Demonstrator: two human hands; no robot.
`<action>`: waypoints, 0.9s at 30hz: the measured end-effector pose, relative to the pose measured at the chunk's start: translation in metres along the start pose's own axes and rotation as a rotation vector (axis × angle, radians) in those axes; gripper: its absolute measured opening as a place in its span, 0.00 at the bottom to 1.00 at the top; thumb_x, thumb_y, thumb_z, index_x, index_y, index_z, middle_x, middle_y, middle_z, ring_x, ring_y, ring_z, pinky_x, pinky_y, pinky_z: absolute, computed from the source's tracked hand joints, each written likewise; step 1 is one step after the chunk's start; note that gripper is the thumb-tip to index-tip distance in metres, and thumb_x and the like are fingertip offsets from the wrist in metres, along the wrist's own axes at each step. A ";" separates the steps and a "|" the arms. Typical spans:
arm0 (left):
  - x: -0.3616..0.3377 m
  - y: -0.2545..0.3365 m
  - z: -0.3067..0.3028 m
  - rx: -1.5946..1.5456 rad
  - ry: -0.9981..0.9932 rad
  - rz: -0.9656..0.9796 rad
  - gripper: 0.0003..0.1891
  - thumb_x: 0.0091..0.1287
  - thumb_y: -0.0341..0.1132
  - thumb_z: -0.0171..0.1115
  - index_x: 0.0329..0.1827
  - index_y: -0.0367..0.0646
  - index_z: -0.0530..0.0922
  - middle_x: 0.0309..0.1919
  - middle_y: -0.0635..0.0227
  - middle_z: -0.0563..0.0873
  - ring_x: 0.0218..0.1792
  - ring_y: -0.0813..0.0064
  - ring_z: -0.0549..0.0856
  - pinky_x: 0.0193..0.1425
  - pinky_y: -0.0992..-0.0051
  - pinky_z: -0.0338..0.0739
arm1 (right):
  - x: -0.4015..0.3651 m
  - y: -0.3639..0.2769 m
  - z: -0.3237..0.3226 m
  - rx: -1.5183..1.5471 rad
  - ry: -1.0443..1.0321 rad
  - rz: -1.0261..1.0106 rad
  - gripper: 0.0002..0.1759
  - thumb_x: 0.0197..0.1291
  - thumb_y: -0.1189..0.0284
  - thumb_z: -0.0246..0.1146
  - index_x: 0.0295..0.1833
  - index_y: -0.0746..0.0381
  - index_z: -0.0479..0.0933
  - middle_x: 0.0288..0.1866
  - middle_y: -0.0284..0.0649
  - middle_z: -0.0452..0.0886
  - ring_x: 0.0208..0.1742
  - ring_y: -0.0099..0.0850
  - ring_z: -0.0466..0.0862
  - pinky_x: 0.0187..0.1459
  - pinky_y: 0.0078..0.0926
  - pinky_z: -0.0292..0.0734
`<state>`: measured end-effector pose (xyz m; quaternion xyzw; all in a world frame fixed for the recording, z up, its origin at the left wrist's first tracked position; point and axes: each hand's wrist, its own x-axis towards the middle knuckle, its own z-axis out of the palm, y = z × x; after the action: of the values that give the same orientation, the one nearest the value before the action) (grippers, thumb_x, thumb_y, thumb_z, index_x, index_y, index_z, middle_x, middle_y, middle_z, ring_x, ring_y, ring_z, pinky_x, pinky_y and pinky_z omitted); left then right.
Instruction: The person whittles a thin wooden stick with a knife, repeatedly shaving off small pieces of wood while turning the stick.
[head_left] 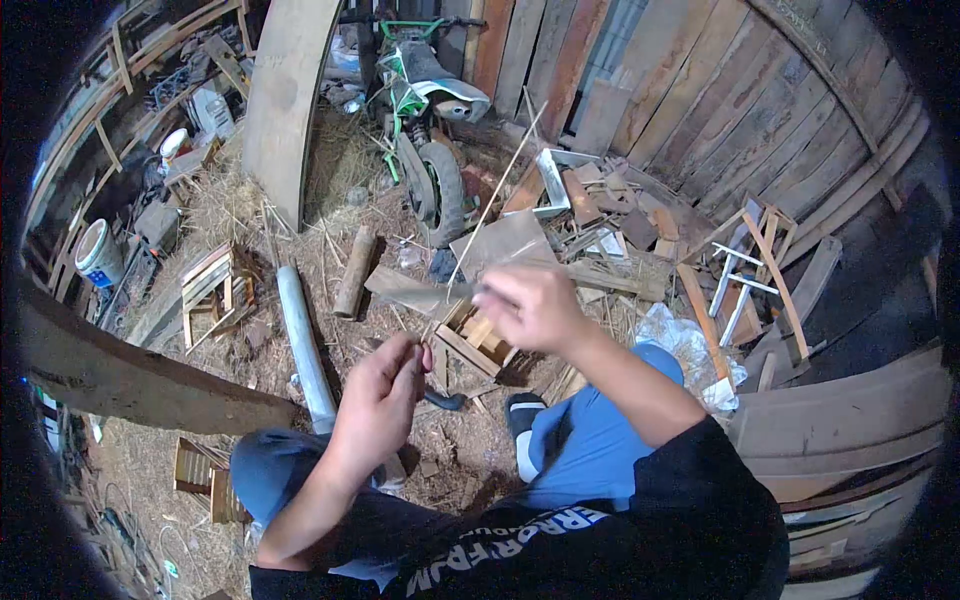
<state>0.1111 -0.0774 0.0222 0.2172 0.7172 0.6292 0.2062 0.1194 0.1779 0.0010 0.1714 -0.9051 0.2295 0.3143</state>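
My left hand (380, 400) is closed around the lower end of a long thin wooden stick (497, 192), which slants up and away to the right. To its right, my right hand (535, 308) is closed on a knife, whose grey blade (432, 295) points left across the stick and is smeared by motion. The knife's handle is mostly covered by my fingers. Below the hands, on the ground, sits a small wooden box (468, 352) with wood pieces inside.
A grey pipe (305, 345) and a short log (356, 272) lie ahead on the left. A motorbike (430, 140) stands beyond. Scrap wood (630, 215) is heaped at the right, near a white plastic bag (675, 340). A wooden beam (150, 375) crosses the left side.
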 end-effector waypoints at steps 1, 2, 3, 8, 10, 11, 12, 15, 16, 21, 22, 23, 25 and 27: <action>-0.003 0.001 -0.002 0.044 -0.036 -0.046 0.06 0.81 0.27 0.50 0.46 0.39 0.76 0.31 0.79 0.73 0.31 0.88 0.69 0.34 0.82 0.64 | 0.003 0.008 -0.001 -0.024 0.018 0.035 0.10 0.64 0.63 0.69 0.37 0.58 0.82 0.25 0.45 0.80 0.26 0.46 0.83 0.27 0.43 0.74; -0.004 0.000 -0.002 0.026 -0.018 -0.053 0.06 0.80 0.26 0.50 0.45 0.39 0.76 0.30 0.78 0.73 0.30 0.87 0.69 0.33 0.81 0.65 | 0.009 0.023 -0.005 -0.048 0.030 0.077 0.11 0.65 0.61 0.69 0.38 0.57 0.82 0.26 0.45 0.81 0.26 0.47 0.83 0.28 0.44 0.75; -0.003 -0.001 0.000 0.004 0.003 -0.056 0.05 0.79 0.25 0.50 0.44 0.38 0.75 0.28 0.77 0.73 0.28 0.86 0.70 0.32 0.80 0.65 | 0.010 0.031 -0.008 -0.074 0.040 0.113 0.12 0.65 0.59 0.69 0.38 0.56 0.82 0.27 0.45 0.82 0.27 0.48 0.84 0.28 0.45 0.75; -0.003 -0.008 0.003 0.068 0.066 0.070 0.03 0.75 0.21 0.52 0.44 0.35 0.75 0.27 0.72 0.73 0.30 0.85 0.71 0.33 0.78 0.67 | 0.006 0.028 -0.009 -0.095 0.028 0.086 0.12 0.67 0.58 0.68 0.38 0.55 0.82 0.24 0.43 0.82 0.27 0.48 0.85 0.27 0.45 0.75; -0.006 -0.011 -0.002 0.170 0.019 0.050 0.05 0.75 0.20 0.51 0.47 0.34 0.75 0.31 0.72 0.75 0.33 0.84 0.72 0.36 0.79 0.69 | 0.012 0.051 -0.011 -0.129 0.097 0.171 0.12 0.67 0.58 0.68 0.38 0.56 0.82 0.23 0.44 0.81 0.27 0.48 0.85 0.27 0.46 0.75; -0.005 -0.014 -0.004 0.179 -0.003 0.039 0.07 0.76 0.20 0.50 0.51 0.34 0.76 0.34 0.72 0.76 0.34 0.84 0.73 0.37 0.79 0.70 | 0.009 0.051 -0.012 -0.141 0.016 0.237 0.13 0.67 0.58 0.68 0.38 0.57 0.81 0.24 0.45 0.81 0.27 0.49 0.84 0.28 0.46 0.75; -0.003 -0.015 -0.005 0.188 -0.019 0.035 0.09 0.76 0.21 0.49 0.54 0.34 0.76 0.36 0.73 0.77 0.35 0.84 0.74 0.38 0.79 0.71 | 0.009 0.044 -0.010 -0.073 0.068 0.115 0.16 0.69 0.57 0.66 0.36 0.58 0.80 0.25 0.46 0.81 0.28 0.49 0.84 0.30 0.47 0.75; -0.006 -0.009 -0.003 0.170 -0.009 0.029 0.11 0.76 0.21 0.49 0.57 0.33 0.76 0.36 0.73 0.78 0.35 0.84 0.74 0.39 0.79 0.71 | 0.009 0.049 -0.015 -0.063 0.049 0.173 0.17 0.70 0.56 0.65 0.36 0.58 0.79 0.26 0.47 0.81 0.30 0.51 0.84 0.32 0.48 0.75; -0.010 -0.008 -0.001 0.170 -0.011 0.031 0.11 0.76 0.22 0.49 0.57 0.33 0.76 0.36 0.73 0.78 0.35 0.84 0.74 0.39 0.79 0.71 | 0.007 0.071 -0.012 -0.053 0.048 0.322 0.16 0.70 0.56 0.65 0.36 0.57 0.80 0.26 0.47 0.81 0.30 0.51 0.84 0.32 0.48 0.75; -0.009 -0.001 0.000 0.212 0.015 0.113 0.04 0.73 0.20 0.50 0.42 0.34 0.75 0.26 0.68 0.75 0.29 0.80 0.74 0.33 0.75 0.71 | 0.007 0.062 -0.025 -0.119 0.115 0.082 0.18 0.70 0.53 0.64 0.38 0.57 0.81 0.25 0.46 0.81 0.30 0.50 0.85 0.30 0.47 0.75; -0.008 0.001 0.000 0.216 0.022 0.110 0.04 0.73 0.20 0.50 0.42 0.34 0.75 0.26 0.68 0.75 0.29 0.81 0.74 0.33 0.75 0.70 | 0.010 0.072 -0.029 -0.120 0.076 0.184 0.17 0.70 0.53 0.65 0.38 0.56 0.81 0.24 0.46 0.81 0.30 0.49 0.85 0.31 0.47 0.75; -0.012 0.004 0.002 0.220 0.021 0.095 0.05 0.73 0.20 0.50 0.42 0.34 0.75 0.26 0.69 0.74 0.28 0.81 0.73 0.33 0.75 0.70 | 0.013 0.088 -0.036 -0.117 0.033 0.299 0.17 0.70 0.53 0.65 0.39 0.56 0.81 0.24 0.46 0.81 0.29 0.49 0.85 0.31 0.47 0.76; -0.016 0.001 0.004 0.177 0.038 0.097 0.05 0.73 0.20 0.50 0.41 0.34 0.75 0.25 0.70 0.74 0.28 0.82 0.72 0.32 0.75 0.69 | 0.012 0.104 -0.041 -0.144 0.087 0.383 0.17 0.70 0.53 0.65 0.38 0.55 0.82 0.24 0.46 0.81 0.29 0.49 0.86 0.31 0.46 0.76; -0.015 0.001 0.002 0.195 0.009 0.043 0.05 0.73 0.20 0.50 0.41 0.34 0.75 0.26 0.70 0.73 0.28 0.82 0.71 0.32 0.75 0.68 | 0.007 0.099 -0.034 -0.155 0.127 0.229 0.18 0.70 0.52 0.65 0.37 0.56 0.81 0.23 0.46 0.81 0.28 0.49 0.85 0.30 0.47 0.76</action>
<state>0.1246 -0.0840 0.0232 0.2489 0.7712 0.5616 0.1670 0.0860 0.2776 -0.0011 0.0276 -0.9120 0.2037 0.3551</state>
